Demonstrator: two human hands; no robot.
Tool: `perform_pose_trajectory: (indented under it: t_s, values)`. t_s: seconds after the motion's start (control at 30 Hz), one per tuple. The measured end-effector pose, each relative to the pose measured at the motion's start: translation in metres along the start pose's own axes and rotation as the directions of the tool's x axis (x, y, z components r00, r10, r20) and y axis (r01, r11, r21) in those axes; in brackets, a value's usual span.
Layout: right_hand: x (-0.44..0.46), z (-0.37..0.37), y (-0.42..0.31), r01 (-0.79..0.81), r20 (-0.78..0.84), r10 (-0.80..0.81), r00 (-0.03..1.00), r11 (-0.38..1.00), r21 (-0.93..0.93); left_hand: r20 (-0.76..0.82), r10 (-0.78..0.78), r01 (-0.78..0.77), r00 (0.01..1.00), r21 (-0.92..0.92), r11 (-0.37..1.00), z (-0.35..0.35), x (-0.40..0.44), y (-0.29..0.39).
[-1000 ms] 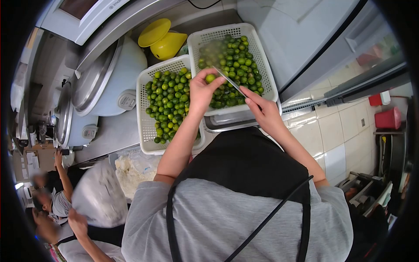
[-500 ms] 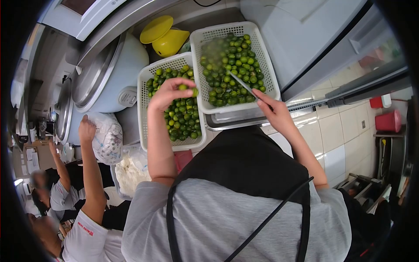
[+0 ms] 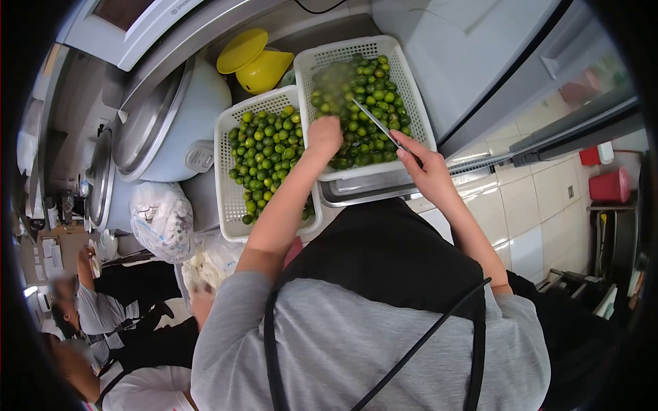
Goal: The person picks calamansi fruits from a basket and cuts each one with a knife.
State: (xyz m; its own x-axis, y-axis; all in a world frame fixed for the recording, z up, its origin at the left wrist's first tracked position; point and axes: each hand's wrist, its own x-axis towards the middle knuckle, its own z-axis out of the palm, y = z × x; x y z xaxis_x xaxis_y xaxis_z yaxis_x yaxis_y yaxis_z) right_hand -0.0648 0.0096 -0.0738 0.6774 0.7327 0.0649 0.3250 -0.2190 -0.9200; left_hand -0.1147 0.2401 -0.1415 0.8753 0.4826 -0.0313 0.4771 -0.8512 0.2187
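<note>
My right hand is closed around the handle of a knife, whose blade points up and left over the limes in the right basket. My left hand reaches over the near left side of that basket, fingers curled down among the fruit. What it holds, if anything, is hidden. Small green limes fill most of the right white plastic basket. More limes lie in the left white basket, partly behind my left forearm.
A yellow scoop-like container stands behind the baskets. Large lidded pots and a filled plastic bag are at the left. Two co-workers are at lower left, one hand near a tub of white stuff. A grey appliance borders the right basket.
My left hand has moved right and down from above the left basket, where it pinched limes, into the right basket. The nearer co-worker's hand has dropped from the plastic bag to the tub.
</note>
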Motion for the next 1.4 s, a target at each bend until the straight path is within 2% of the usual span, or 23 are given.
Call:
perform_pose_trajectory:
  t_s: [0.03, 0.07, 0.1, 0.13, 0.17, 0.2, 0.27, 0.3, 0.33, 0.37, 0.4, 0.63, 0.8, 0.87, 0.9, 0.93, 1.0, 1.07, 1.1, 1.17, 1.23, 1.33, 1.4]
  values:
    - [-0.001, -0.001, 0.002, -0.001, -0.007, 0.001, 1.0, 1.0, 0.001, -0.076, 0.01, -0.022, 0.997, -0.165, 0.986, -0.01, -0.006, -0.003]
    - [-0.002, -0.001, 0.005, -0.012, -0.016, 0.012, 1.0, 1.0, 0.019, -0.06, -0.017, -0.01, 0.998, -0.415, 0.91, -0.023, -0.011, -0.005]
    - [-0.004, -0.001, 0.008, -0.022, -0.025, 0.023, 0.999, 0.999, 0.036, -0.058, -0.011, -0.014, 0.998, -0.412, 0.911, -0.028, -0.016, -0.009]
    - [-0.005, 0.0, 0.008, -0.023, -0.03, 0.024, 0.999, 0.999, 0.037, 0.018, -0.03, 0.033, 0.999, -0.784, 0.62, -0.032, -0.021, -0.014]
    - [-0.006, 0.001, 0.008, -0.056, -0.022, 0.058, 0.998, 0.995, 0.078, 0.096, -0.014, 0.097, 0.995, -0.977, 0.189, -0.035, -0.026, -0.014]
    - [-0.007, 0.002, 0.008, -0.088, -0.01, 0.09, 0.996, 0.989, 0.118, 0.096, -0.012, 0.096, 0.995, -0.977, 0.188, -0.041, -0.033, -0.01]
    - [-0.007, 0.004, 0.001, -0.132, 0.029, 0.129, 0.991, 0.984, 0.124, 0.098, -0.006, 0.096, 0.995, -0.984, -0.151, -0.055, -0.046, 0.001]
    - [-0.007, 0.005, -0.003, -0.173, 0.07, 0.166, 0.984, 0.976, 0.129, 0.096, -0.012, 0.093, 0.995, -0.984, -0.153, -0.057, -0.048, 0.003]
    - [-0.007, 0.008, -0.003, -0.171, 0.076, 0.163, 0.984, 0.977, 0.127, 0.08, -0.017, 0.075, 0.997, -0.975, -0.21, -0.058, -0.049, 0.005]
    - [-0.007, 0.012, -0.002, -0.112, 0.063, 0.104, 0.993, 0.983, 0.144, 0.065, -0.023, 0.056, 0.998, -0.962, -0.268, -0.058, -0.05, 0.007]
    - [-0.007, 0.014, -0.002, -0.053, 0.05, 0.045, 0.998, 0.985, 0.161, 0.064, -0.028, 0.054, 0.998, -0.962, -0.269, -0.057, -0.05, 0.009]
    - [-0.004, 0.018, -0.002, -0.029, 0.08, 0.017, 0.997, 0.989, 0.146, -0.01, -0.062, -0.025, 0.998, -0.965, -0.263, -0.051, -0.048, 0.015]
    - [-0.003, 0.02, 0.001, 0.07, 0.004, -0.071, 0.997, 0.994, 0.08, 0.011, -0.094, -0.01, 0.995, -0.974, -0.225, -0.052, -0.049, 0.025]
    - [0.006, 0.021, 0.009, 0.025, -0.021, -0.024, 1.0, 0.999, 0.042, 0.052, 0.017, 0.052, 0.999, -0.998, -0.021, -0.048, -0.055, 0.032]
    - [0.009, 0.021, 0.012, -0.021, -0.043, 0.021, 0.999, 1.0, 0.005, 0.048, 0.093, 0.054, 0.995, -0.996, -0.067, -0.044, -0.059, 0.041]
    - [0.009, 0.02, 0.011, -0.02, -0.044, 0.02, 0.999, 1.0, 0.005, 0.027, 0.07, 0.032, 0.997, -0.997, -0.07, -0.043, -0.058, 0.043]
    - [0.011, 0.015, 0.004, 0.037, -0.084, -0.025, 0.996, 0.989, 0.144, -0.018, -0.016, -0.019, 1.0, -0.998, -0.056, -0.042, -0.051, 0.037]
    - [0.001, 0.013, -0.004, 0.035, -0.04, -0.029, 0.999, 0.99, 0.139, -0.079, -0.121, -0.083, 0.99, -0.996, -0.032, -0.047, -0.042, 0.025]
    - [-0.004, 0.012, -0.006, 0.031, 0.007, -0.033, 0.999, 0.991, 0.13, -0.079, -0.121, -0.083, 0.99, -0.996, -0.033, -0.048, -0.04, 0.022]
    - [-0.01, 0.014, -0.004, 0.059, 0.007, -0.061, 0.998, 0.992, 0.115, -0.139, -0.155, -0.149, 0.978, -0.988, -0.051, -0.05, -0.037, 0.016]
    - [-0.011, 0.017, -0.002, 0.084, 0.003, -0.084, 0.996, 0.992, 0.098, -0.133, -0.159, -0.141, 0.978, -0.989, -0.04, -0.054, -0.039, 0.018]
    - [-0.004, 0.016, -0.004, 0.064, 0.001, -0.064, 0.998, 0.996, 0.068, -0.131, -0.166, -0.141, 0.977, -0.989, -0.048, -0.05, -0.04, 0.024]
    - [0.003, 0.015, -0.012, 0.01, 0.022, -0.01, 1.0, 1.0, 0.018, -0.094, -0.111, -0.093, 0.989, -0.996, 0.012, -0.05, -0.046, 0.032]
